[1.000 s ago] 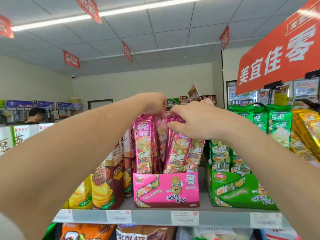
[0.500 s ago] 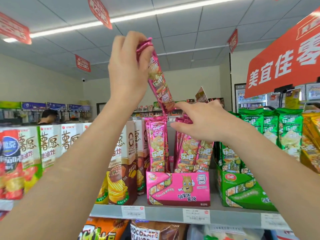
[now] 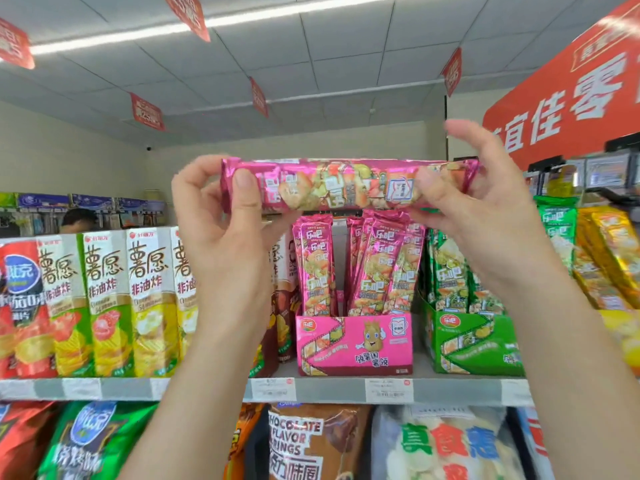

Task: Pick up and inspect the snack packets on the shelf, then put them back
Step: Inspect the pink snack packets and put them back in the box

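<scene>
A pink packet (image 3: 346, 185) is being held level at eye height, above and in front of the shelf (image 3: 329, 389), and is being inspected. It is being pinched at one end by the left hand (image 3: 221, 237), thumb across the front, and gripped near the other end by the right hand (image 3: 485, 209), whose upper fingers (image 3: 464, 133) are being kept spread and clear of the wrapper. Both hands are thus closed on the same packet, one at each end.

Below it, the pink box (image 3: 353, 344) is being left with a gap between its upright packets (image 3: 377, 268); that gap is probably where the held one belongs. A green box (image 3: 474, 341) is standing just beside it on the right, and cartons (image 3: 104, 299) are lined up to the left.

For the inspection to be done well, the packet is best being turned slowly about its long axis, so that front, back and seams are all being brought to face the eyes. The grip is better being kept at the sealed ends, since the contents are likely brittle and the foil is likely to crease under pressure at the middle. The printed face appears blurred here, so the text cannot be read. Return to the gap is not yet being attempted.
</scene>
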`<state>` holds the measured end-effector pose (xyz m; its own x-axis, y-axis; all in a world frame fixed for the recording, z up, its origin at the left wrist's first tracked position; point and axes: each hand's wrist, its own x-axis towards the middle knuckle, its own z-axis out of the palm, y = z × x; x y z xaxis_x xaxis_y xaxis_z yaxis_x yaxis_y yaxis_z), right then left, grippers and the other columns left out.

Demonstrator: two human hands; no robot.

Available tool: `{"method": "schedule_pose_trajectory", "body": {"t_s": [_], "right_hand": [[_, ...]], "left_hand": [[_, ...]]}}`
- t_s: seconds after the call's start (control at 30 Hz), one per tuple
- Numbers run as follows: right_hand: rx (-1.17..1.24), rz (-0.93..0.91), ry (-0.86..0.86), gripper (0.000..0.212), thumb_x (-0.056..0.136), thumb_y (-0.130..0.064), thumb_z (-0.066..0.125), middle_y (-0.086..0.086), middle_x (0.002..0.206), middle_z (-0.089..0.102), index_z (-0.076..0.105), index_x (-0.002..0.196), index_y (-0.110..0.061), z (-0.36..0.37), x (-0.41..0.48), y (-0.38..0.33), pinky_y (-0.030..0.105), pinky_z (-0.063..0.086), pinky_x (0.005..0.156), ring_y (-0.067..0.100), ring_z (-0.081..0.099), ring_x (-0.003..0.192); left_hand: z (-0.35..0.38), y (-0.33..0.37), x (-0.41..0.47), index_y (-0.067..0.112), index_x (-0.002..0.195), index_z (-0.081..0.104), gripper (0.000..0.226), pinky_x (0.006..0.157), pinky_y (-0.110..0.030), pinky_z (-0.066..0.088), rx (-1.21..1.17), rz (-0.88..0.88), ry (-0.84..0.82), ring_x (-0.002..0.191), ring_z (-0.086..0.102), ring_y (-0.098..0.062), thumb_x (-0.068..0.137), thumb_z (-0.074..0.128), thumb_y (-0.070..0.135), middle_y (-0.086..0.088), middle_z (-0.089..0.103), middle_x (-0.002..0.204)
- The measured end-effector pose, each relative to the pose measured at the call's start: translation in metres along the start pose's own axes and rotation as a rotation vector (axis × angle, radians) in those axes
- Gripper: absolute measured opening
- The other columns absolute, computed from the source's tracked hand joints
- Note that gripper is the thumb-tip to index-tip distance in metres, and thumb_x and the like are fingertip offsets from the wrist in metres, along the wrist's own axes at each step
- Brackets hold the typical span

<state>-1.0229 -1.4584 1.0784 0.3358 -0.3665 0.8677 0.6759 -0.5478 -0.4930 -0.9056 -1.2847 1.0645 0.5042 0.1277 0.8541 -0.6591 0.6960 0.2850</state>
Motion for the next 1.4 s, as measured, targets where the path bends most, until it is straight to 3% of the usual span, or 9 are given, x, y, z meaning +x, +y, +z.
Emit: {"method": "schedule_pose_trajectory", "body": {"t_s": [0.13,0.27,0.6,0.7,0.8,0.93,1.03,1.2,1.4], "right_hand": [[0.156,0.044,0.12,0.055,0.066,-0.04,0.085,0.004,0.1,0.064,0.061,0.116,-0.039,-0.013,-0.054,0.004,0.031,0.058,0.07,0.016,0.071,0.087],[0.237,0.179,0.244,0.038,0.072,-0.043,0.071,-0.005,0.087,0.068,0.068,0.108,-0.032,-0.015,-0.099,0.017,0.026,0.056,0.066,0.011,0.068,0.081],[0.381,0.267,0.207,0.028,0.09,-0.026,0.052,-0.007,0.076,0.065,0.072,0.109,-0.023,-0.023,-0.142,0.022,0.029,0.057,0.073,0.01,0.063,0.072],[0.418,0.259,0.175,0.028,0.09,-0.017,0.05,-0.006,0.072,0.062,0.072,0.107,-0.022,-0.03,-0.15,0.022,0.027,0.056,0.071,0.009,0.061,0.069],[0.415,0.274,0.161,0.028,0.087,-0.013,0.052,0.013,0.096,0.063,0.072,0.106,-0.02,-0.035,-0.156,0.022,0.028,0.056,0.075,0.019,0.06,0.079],[0.441,0.283,0.154,0.026,0.085,-0.015,0.062,0.007,0.094,0.067,0.07,0.109,-0.016,-0.035,-0.16,0.019,0.029,0.055,0.08,0.018,0.059,0.081],[0.44,0.287,0.184,0.037,0.077,-0.026,0.074,-0.002,0.081,0.062,0.067,0.113,-0.018,-0.024,-0.159,0.013,0.026,0.054,0.078,0.015,0.058,0.079],[0.32,0.214,0.389,0.09,0.061,-0.014,0.08,-0.009,0.09,0.073,0.035,0.138,-0.03,0.012,-0.161,0.006,0.028,0.057,0.084,0.015,0.07,0.097],[0.239,0.225,0.348,0.097,0.065,0.0,0.081,0.0,0.107,0.072,0.03,0.145,-0.022,0.036,-0.163,-0.001,0.023,0.057,0.075,0.015,0.071,0.097]], "left_hand": [[-0.022,-0.008,-0.047,0.026,0.113,0.064,0.022,0.073,-0.039,0.059,-0.023,-0.195,-0.09,0.087,0.064,-0.018,0.093,0.059,0.031,-0.006,0.058,0.095],[-0.037,-0.013,-0.087,0.03,0.106,0.07,0.027,0.066,-0.033,0.059,0.065,-0.277,-0.047,0.088,0.072,-0.019,0.085,0.063,0.046,-0.005,0.069,0.102],[-0.053,-0.013,-0.124,0.032,0.085,0.07,0.015,0.065,-0.025,0.055,0.027,-0.422,0.059,0.076,0.065,-0.004,0.076,0.065,0.042,0.01,0.067,0.082],[-0.057,-0.013,-0.127,0.029,0.093,0.072,0.019,0.071,-0.026,0.056,0.062,-0.456,0.032,0.081,0.067,-0.007,0.078,0.067,0.039,0.008,0.07,0.086],[-0.06,-0.012,-0.128,0.03,0.103,0.073,0.023,0.075,-0.023,0.056,0.069,-0.495,0.002,0.092,0.07,-0.01,0.082,0.068,0.037,0.005,0.075,0.095],[-0.06,-0.01,-0.129,0.03,0.106,0.073,0.038,0.074,-0.021,0.056,0.07,-0.565,-0.076,0.094,0.071,-0.013,0.074,0.076,0.051,0.001,0.076,0.097],[-0.061,-0.01,-0.13,0.03,0.103,0.073,0.039,0.072,-0.025,0.058,0.079,-0.571,-0.09,0.092,0.072,-0.018,0.068,0.081,0.043,-0.002,0.075,0.095],[-0.062,-0.016,-0.142,0.028,0.095,0.069,0.029,0.069,-0.02,0.055,0.075,-0.547,-0.318,0.095,0.069,-0.014,0.072,0.075,0.01,0.003,0.071,0.104],[-0.06,-0.015,-0.148,0.029,0.081,0.067,0.027,0.06,-0.023,0.054,0.011,-0.597,-0.343,0.082,0.07,-0.012,0.062,0.084,0.022,0.003,0.074,0.092]]}}
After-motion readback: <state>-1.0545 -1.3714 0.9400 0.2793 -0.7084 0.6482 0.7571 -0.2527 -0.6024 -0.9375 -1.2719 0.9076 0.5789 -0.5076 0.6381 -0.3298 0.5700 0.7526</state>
